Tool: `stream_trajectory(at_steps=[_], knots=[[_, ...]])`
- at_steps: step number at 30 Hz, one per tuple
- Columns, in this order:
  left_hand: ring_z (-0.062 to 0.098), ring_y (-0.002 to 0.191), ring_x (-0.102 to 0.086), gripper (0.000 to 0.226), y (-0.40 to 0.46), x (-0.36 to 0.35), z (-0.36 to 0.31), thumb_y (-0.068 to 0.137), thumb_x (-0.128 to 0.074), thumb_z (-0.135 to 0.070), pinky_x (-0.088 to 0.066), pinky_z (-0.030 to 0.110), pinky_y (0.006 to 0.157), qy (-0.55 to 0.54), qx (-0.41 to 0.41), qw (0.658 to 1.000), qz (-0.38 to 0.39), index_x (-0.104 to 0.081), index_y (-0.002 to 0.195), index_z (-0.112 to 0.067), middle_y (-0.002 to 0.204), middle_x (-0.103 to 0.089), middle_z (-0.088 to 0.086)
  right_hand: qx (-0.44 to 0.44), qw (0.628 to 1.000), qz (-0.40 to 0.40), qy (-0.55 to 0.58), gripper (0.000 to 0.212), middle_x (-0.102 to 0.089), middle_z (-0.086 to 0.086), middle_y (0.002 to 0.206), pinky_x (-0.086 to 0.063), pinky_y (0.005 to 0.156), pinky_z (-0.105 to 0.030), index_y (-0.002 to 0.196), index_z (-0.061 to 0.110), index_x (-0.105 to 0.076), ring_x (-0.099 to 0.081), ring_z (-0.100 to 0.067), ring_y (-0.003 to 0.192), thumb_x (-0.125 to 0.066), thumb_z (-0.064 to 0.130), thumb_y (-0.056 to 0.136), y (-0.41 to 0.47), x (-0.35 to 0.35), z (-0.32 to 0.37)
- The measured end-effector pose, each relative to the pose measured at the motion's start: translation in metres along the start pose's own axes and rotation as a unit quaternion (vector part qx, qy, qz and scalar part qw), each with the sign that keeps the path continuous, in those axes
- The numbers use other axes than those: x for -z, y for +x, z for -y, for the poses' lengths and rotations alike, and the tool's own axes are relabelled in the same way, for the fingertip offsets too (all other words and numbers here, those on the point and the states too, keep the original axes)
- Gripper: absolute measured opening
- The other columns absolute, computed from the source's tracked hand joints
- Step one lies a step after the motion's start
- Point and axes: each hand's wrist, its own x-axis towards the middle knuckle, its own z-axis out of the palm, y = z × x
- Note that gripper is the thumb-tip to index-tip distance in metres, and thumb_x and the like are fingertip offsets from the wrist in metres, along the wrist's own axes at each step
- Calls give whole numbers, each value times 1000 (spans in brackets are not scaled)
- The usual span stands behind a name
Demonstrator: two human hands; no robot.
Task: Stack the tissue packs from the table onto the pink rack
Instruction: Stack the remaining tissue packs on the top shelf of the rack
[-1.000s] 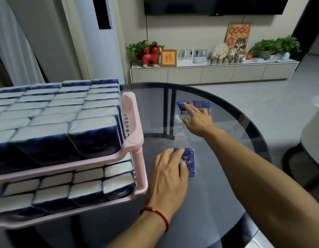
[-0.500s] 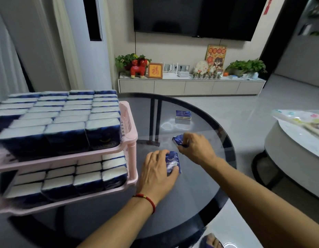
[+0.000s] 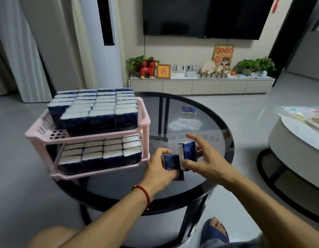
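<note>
Tissue packs (image 3: 188,151) pinched between curled fingers (image 3: 190,166)

The counter (image 3: 214,126) is glossy dark glass, the rack (image 3: 94,138) matt pink plastic, the tissue packs (image 3: 99,111) shiny film-wrapped.

Soft, dim indoor light is filling the room, casting only faint shadows; a pale flower-shaped glare (image 3: 184,124) is glowing on the dark glass table (image 3: 217,140); the wide-angle lens is bowing the curtains (image 3: 17,51) and the floor toward the edges; the right hand (image 3: 203,158) is blurring slightly at its fingertips; corners are looking softer.
</note>
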Motion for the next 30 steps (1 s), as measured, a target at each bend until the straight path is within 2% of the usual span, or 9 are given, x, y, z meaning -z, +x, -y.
stream_trajectory(at_steps=[3,6,8,11,15,17,20,24,30], knots=[[25,96,-71,42,-12,7,-6,83,-58,14,-60,30,68,-126,37,991,-4,-65,108,-20,104,-74,14,66,996,7,-64,74,-49,7,126,-50,75,-8,141,34,-45,-57,-2,99,-81,52,79,-13,-19,9],[28,91,-69,31,-22,19,-6,81,-58,-4,-57,39,72,-204,29,979,2,-72,106,-15,103,-73,18,105,992,-3,-65,73,-45,8,124,-45,81,-2,137,35,-44,-53,3,101,-82,53,77,-14,-37,13],[19,102,-69,31,-29,27,-5,81,-73,-14,-57,27,75,-134,-18,991,-1,-71,109,-26,110,-72,9,145,988,-13,-52,75,-43,8,123,-46,87,-6,137,31,-45,-51,3,104,-85,49,76,-15,-48,17],[5,113,-61,52,-36,47,3,80,-78,-2,-50,6,77,-3,-68,997,-35,-63,119,-33,124,-65,-7,199,978,5,-53,81,-41,7,128,-54,90,-19,142,31,-42,-54,-5,106,-85,47,76,-15,-62,24],[7,124,-60,67,-42,82,20,75,-81,-10,-54,30,102,76,-78,994,-3,-58,127,-45,130,-63,-14,205,975,61,-59,81,-42,14,137,-55,87,-19,152,36,-34,-54,-1,101,-80,40,85,-12,-73,28],[7,123,-61,71,-45,92,24,74,-81,-11,-52,35,106,118,-69,990,19,-56,132,-44,129,-64,-14,208,972,80,-72,73,-46,14,138,-56,89,-23,149,38,-35,-56,-5,102,-76,32,89,-12,-80,29],[6,118,-62,68,-49,95,23,76,-83,-16,-54,35,102,183,-70,981,13,-53,132,-42,125,-64,-15,212,973,76,-52,63,-51,14,131,-56,87,-21,142,36,-42,-57,-3,102,-76,26,90,-10,-86,30],[1,109,-61,56,-60,101,15,75,-85,-23,-54,32,97,237,-112,965,-18,-56,118,-42,115,-64,-18,209,974,83,-23,69,-55,13,129,-57,83,-21,143,31,-42,-62,-7,100,-80,24,86,-7,-86,36],[-1,107,-64,52,-94,143,-12,73,-86,-23,-55,32,92,259,-136,955,-41,-60,116,-36,111,-67,-21,251,960,111,45,62,-56,19,130,-59,84,-25,144,37,-43,-63,-6,106,-74,37,91,-13,-85,63]])
